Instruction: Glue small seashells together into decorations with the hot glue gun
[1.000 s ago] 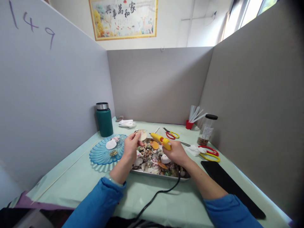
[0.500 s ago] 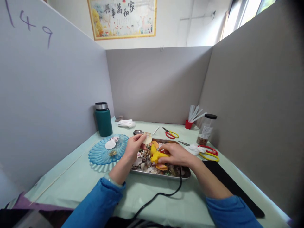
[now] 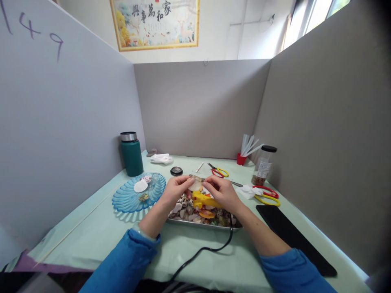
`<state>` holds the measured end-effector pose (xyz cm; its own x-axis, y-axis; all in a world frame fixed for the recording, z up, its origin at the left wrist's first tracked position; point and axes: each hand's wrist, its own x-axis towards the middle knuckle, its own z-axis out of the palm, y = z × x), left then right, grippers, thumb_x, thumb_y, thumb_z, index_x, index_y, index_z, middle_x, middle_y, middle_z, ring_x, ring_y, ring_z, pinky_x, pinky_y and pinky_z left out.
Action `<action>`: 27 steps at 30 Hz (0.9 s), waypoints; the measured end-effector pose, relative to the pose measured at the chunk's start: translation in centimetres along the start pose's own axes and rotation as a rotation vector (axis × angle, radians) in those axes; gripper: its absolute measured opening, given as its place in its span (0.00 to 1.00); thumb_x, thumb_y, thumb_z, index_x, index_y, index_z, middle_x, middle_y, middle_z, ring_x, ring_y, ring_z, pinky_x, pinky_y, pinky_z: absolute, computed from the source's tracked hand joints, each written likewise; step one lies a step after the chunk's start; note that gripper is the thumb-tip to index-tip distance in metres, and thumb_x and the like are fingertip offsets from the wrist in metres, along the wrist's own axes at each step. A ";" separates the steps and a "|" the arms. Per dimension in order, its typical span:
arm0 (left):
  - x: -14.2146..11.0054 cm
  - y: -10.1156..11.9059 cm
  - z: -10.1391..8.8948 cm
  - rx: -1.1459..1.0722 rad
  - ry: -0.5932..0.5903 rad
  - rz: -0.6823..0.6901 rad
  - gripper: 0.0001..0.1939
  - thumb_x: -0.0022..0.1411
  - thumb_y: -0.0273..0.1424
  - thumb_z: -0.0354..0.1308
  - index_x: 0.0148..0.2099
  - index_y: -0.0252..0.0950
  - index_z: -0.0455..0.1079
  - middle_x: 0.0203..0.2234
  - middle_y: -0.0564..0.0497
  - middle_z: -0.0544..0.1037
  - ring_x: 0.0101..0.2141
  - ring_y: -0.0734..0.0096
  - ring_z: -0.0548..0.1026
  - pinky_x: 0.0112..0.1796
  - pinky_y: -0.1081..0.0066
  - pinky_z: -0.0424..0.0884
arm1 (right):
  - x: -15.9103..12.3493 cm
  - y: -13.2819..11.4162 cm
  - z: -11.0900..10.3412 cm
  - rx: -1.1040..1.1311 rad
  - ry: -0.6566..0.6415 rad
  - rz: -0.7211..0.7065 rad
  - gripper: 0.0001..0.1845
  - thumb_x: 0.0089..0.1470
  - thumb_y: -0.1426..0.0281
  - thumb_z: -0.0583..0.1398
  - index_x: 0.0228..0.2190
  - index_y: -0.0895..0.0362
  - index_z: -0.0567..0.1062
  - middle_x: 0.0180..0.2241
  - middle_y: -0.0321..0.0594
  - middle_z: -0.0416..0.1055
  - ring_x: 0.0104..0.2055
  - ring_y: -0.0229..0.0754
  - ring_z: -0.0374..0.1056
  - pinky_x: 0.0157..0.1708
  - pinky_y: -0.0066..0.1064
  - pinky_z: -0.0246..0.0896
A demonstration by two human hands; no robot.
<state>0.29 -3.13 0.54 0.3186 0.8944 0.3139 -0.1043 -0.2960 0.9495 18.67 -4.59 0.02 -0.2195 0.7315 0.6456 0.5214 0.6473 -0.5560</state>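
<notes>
Above the metal tray (image 3: 195,223), a pale, thin flat shell (image 3: 196,185) is held up between my two hands. My left hand (image 3: 177,190) pinches its left edge between thumb and fingers. My right hand (image 3: 222,193) has its fingertips closed at the right edge; the exact contact is partly hidden. Just below the right hand, a yellow glue gun (image 3: 200,200) lies on the many small shells in the tray, its black cord (image 3: 214,249) running over the front rim. An orange shell (image 3: 207,213) lies beside the glue gun.
To the left stand a blue scalloped plate (image 3: 122,199) with a white shell piece (image 3: 140,186), and a green bottle (image 3: 131,156). Scissors (image 3: 219,171), more scissors (image 3: 269,197), tweezers (image 3: 236,184), a jar (image 3: 262,167), a red cup of glue sticks (image 3: 241,159) and a black slab (image 3: 293,238) lie around.
My right hand has let go of the glue gun, leaving it on the shells, and moved up to the pale shell. My left hand still holds that shell, now slightly lower.
</notes>
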 end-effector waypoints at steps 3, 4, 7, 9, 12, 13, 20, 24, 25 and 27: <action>0.0 0.1 0.1 0.024 -0.018 0.027 0.16 0.53 0.41 0.58 0.32 0.31 0.74 0.19 0.52 0.70 0.16 0.78 0.65 0.19 0.76 0.60 | -0.1 -0.3 0.0 0.049 -0.002 -0.021 0.11 0.56 0.64 0.55 0.27 0.57 0.70 0.19 0.32 0.62 0.20 0.33 0.55 0.21 0.25 0.48; 0.0 0.1 0.1 0.030 -0.023 0.034 0.16 0.53 0.41 0.58 0.32 0.31 0.74 0.20 0.52 0.71 0.16 0.78 0.65 0.19 0.76 0.60 | -0.1 -0.3 -0.1 0.059 -0.007 -0.027 0.11 0.56 0.64 0.54 0.27 0.57 0.70 0.19 0.32 0.62 0.20 0.33 0.55 0.21 0.25 0.49; -0.1 0.1 0.0 0.035 -0.035 0.042 0.16 0.53 0.41 0.58 0.33 0.31 0.74 0.20 0.52 0.71 0.17 0.78 0.66 0.19 0.76 0.60 | -0.2 -0.5 0.0 0.066 -0.016 -0.035 0.11 0.56 0.65 0.54 0.27 0.57 0.70 0.20 0.32 0.62 0.21 0.33 0.56 0.22 0.25 0.49; -0.1 0.2 0.0 0.034 -0.048 0.042 0.15 0.53 0.40 0.59 0.33 0.31 0.74 0.20 0.52 0.71 0.17 0.78 0.66 0.20 0.76 0.60 | -0.2 -0.5 0.0 0.063 -0.013 -0.031 0.11 0.56 0.65 0.54 0.26 0.57 0.69 0.20 0.32 0.62 0.21 0.33 0.56 0.22 0.25 0.49; -0.2 0.2 0.0 0.017 -0.062 0.022 0.15 0.52 0.40 0.59 0.33 0.32 0.74 0.20 0.52 0.71 0.17 0.78 0.66 0.20 0.76 0.61 | -0.3 -0.4 0.0 0.063 -0.018 -0.017 0.12 0.56 0.65 0.54 0.24 0.57 0.69 0.19 0.31 0.60 0.21 0.33 0.55 0.22 0.24 0.48; -0.2 0.3 0.0 0.012 -0.068 0.014 0.15 0.52 0.41 0.59 0.33 0.32 0.74 0.20 0.52 0.71 0.17 0.77 0.66 0.20 0.76 0.62 | -0.3 -0.4 0.0 0.067 -0.023 -0.012 0.12 0.55 0.65 0.54 0.23 0.57 0.68 0.19 0.31 0.60 0.21 0.33 0.55 0.22 0.24 0.48; -0.3 0.2 0.1 0.003 -0.082 0.001 0.15 0.52 0.40 0.60 0.34 0.32 0.75 0.20 0.52 0.72 0.16 0.78 0.65 0.19 0.76 0.60 | -0.3 -0.3 0.0 0.132 -0.036 0.023 0.12 0.54 0.66 0.55 0.21 0.57 0.67 0.19 0.31 0.59 0.22 0.33 0.54 0.22 0.24 0.48; -0.3 0.3 0.1 0.009 -0.073 0.020 0.15 0.52 0.40 0.60 0.34 0.32 0.75 0.19 0.51 0.72 0.16 0.78 0.65 0.19 0.76 0.59 | -0.3 -0.4 0.1 0.166 -0.047 0.033 0.13 0.54 0.66 0.55 0.21 0.57 0.66 0.19 0.31 0.58 0.22 0.33 0.53 0.22 0.24 0.48; -0.3 0.3 0.1 0.010 -0.074 0.023 0.15 0.52 0.40 0.59 0.34 0.32 0.75 0.19 0.52 0.71 0.16 0.78 0.65 0.19 0.76 0.60 | -0.3 -0.4 0.1 0.169 -0.052 0.037 0.13 0.54 0.66 0.55 0.21 0.57 0.66 0.19 0.31 0.58 0.22 0.33 0.53 0.22 0.24 0.48; -0.2 0.3 0.1 0.012 -0.074 0.026 0.15 0.53 0.40 0.59 0.34 0.32 0.75 0.19 0.52 0.71 0.15 0.78 0.65 0.19 0.76 0.60 | -0.3 -0.5 0.1 0.175 -0.064 0.048 0.13 0.54 0.66 0.54 0.21 0.58 0.66 0.19 0.31 0.58 0.22 0.33 0.53 0.22 0.24 0.48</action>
<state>0.24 -3.47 0.77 0.3849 0.8593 0.3369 -0.1025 -0.3230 0.9408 18.37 -5.06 0.02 -0.2530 0.7708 0.5847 0.3820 0.6348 -0.6716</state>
